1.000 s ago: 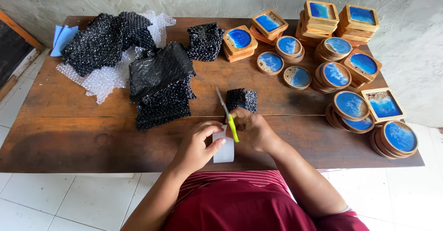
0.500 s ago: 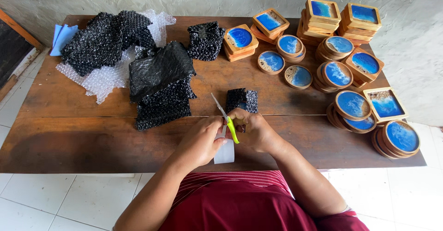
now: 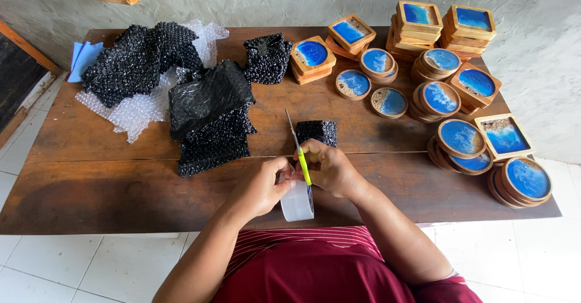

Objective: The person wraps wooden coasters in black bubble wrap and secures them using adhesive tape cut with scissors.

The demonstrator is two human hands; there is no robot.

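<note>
Colours at the desk [image 3: 91, 188]: dark brown wood grain.

Tape roll [image 3: 298, 203] under both grips: clear, whitish. Scissors [image 3: 301, 152]: yellow-green handle, grey blades. Parcel [image 3: 317, 131] just beyond: black, bubble-dotted. Bubble wrap [image 3: 209, 112] far left: black, plus clear sheets. Coasters [image 3: 460, 136] right: tan wood rims, blue-white resin. Shirt [image 3: 315, 267]: maroon, thin stripes.
</note>
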